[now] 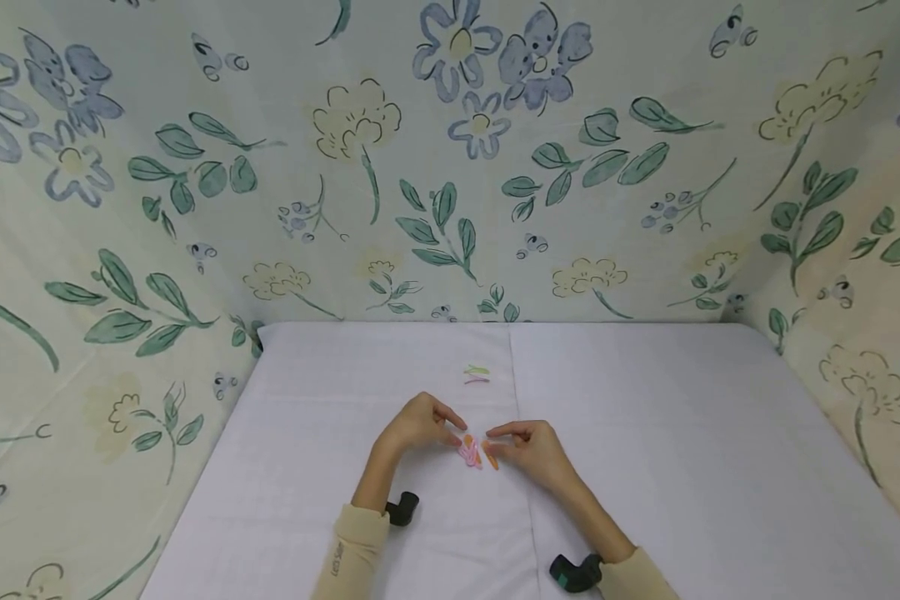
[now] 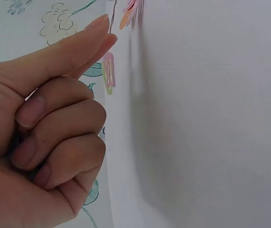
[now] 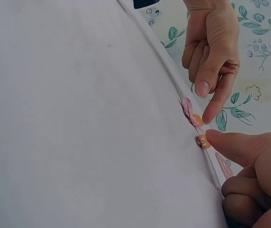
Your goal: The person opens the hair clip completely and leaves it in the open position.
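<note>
Pink snap hair clips [image 1: 468,453] lie bunched on the white cloth with an orange hair clip [image 1: 477,457] among them. My left hand [image 1: 420,423] reaches in from the left, thumb and index finger extended and apart beside this bunch. Its other fingers [image 2: 64,102] are curled into the palm, holding nothing visible. Opposite, my right hand [image 1: 536,450] has its thumb tip at a second orange hair clip [image 1: 491,457]. The right wrist view shows that thumb [image 3: 233,147] touching the orange clip's end; the index finger is hidden there.
Farther back on the cloth-covered table [image 1: 645,450] lie a green hair clip [image 1: 477,369] and a pink one [image 1: 477,381]. Floral fabric [image 1: 435,167] hangs behind and at both sides. A black device [image 1: 402,508] sits by the left wrist, another [image 1: 576,573] by the right.
</note>
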Motion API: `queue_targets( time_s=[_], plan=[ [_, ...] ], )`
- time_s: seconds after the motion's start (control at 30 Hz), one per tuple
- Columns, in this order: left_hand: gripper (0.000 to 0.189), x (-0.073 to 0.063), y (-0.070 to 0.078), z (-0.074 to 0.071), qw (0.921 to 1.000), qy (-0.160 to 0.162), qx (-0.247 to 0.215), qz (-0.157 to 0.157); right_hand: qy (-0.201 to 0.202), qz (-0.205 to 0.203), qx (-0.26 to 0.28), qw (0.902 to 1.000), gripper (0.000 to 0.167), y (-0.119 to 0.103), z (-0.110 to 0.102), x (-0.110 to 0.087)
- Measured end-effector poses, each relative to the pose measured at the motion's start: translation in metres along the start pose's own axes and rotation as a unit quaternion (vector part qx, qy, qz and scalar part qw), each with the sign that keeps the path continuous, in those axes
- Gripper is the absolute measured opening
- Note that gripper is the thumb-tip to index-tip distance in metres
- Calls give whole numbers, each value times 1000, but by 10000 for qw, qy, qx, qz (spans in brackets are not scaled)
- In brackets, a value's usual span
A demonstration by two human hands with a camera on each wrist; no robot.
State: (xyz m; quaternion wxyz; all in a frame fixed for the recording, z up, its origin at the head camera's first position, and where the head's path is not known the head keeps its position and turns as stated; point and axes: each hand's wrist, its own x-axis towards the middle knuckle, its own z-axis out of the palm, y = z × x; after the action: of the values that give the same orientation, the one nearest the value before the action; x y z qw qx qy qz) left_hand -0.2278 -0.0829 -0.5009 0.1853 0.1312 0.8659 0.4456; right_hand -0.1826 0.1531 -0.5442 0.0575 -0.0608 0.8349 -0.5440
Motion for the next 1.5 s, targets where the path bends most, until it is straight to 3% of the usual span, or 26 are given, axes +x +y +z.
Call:
queue_targets(
  time_s=[0.23,0.53,0.87,1.1,1.5],
  plan=[
    [14,1,-6,9,9995,-254,14,206,-331,-310,-211,9987,19,-3,10,3],
    [10,0,-6,13,9981,-444,-6,426,-282,-448,-417,9977,6,-3,14,4],
    [5,-3,-6,12,9988,-409,-41,248,-374,-615,-564,9958,7,-5,12,2],
    [7,0,-6,16,9980,-574,-27,278,-445,-743,-514,9949,5,-5,10,0],
    [7,-3,-12,6,9995,-26,-312,-89,-737,-693,-396,9941,5,-5,10,1]
  ],
)
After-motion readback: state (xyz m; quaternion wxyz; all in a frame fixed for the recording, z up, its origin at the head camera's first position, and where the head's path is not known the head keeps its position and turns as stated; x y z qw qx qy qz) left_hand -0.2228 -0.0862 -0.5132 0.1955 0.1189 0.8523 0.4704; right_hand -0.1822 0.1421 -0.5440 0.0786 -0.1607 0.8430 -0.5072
